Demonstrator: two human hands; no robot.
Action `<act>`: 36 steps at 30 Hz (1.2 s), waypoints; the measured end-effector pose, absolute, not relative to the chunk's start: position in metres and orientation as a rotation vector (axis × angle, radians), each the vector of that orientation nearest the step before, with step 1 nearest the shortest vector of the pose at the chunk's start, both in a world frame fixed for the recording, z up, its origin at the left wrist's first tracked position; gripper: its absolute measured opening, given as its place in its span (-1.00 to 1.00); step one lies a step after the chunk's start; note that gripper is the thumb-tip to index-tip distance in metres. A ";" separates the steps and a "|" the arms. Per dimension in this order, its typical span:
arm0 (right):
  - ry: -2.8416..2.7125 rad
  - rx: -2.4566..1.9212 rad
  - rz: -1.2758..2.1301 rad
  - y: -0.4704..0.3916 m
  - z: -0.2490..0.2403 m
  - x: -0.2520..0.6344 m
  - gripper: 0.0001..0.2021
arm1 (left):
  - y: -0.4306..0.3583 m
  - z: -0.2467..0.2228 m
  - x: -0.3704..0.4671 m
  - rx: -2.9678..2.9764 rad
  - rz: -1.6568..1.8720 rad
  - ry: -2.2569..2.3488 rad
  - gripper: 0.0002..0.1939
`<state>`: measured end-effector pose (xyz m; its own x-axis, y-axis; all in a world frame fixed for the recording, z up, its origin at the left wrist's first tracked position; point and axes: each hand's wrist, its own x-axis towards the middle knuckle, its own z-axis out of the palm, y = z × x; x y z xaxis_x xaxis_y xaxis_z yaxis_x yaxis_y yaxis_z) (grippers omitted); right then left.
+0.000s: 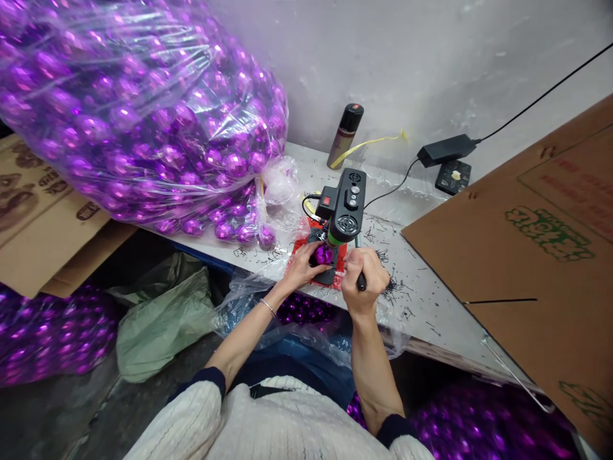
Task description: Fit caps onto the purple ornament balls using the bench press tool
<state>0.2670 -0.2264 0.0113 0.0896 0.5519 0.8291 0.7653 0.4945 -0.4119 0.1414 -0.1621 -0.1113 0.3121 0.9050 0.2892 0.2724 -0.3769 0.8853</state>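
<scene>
A black bench machine (352,198) with a red switch and a green ring at its lower end stands on the worktable. Right under that ring sits a shiny purple ball (324,255), over a dark base on red sheeting (297,248). My left hand (306,265) holds the ball from the left, thumb and fingers around its sides. Closed in a fist, my right hand (364,278) grips the machine's lever handle (361,282) just right of the ball.
A big clear bag of purple balls (182,128) fills the left back. A spray can (345,135) and a black power adapter (446,151) are near the wall. Cardboard boxes (536,255) rise at the right. Small black bits litter the worktable (426,313).
</scene>
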 end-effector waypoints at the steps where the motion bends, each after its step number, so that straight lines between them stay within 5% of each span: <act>1: -1.582 -1.164 -0.231 -0.227 0.011 0.267 -0.78 | -0.161 -0.111 0.142 1.814 1.071 1.050 -0.33; 36: -1.426 -1.000 -0.300 -0.217 -0.064 0.261 -0.76 | -0.162 -0.114 0.141 1.787 1.073 1.022 -0.37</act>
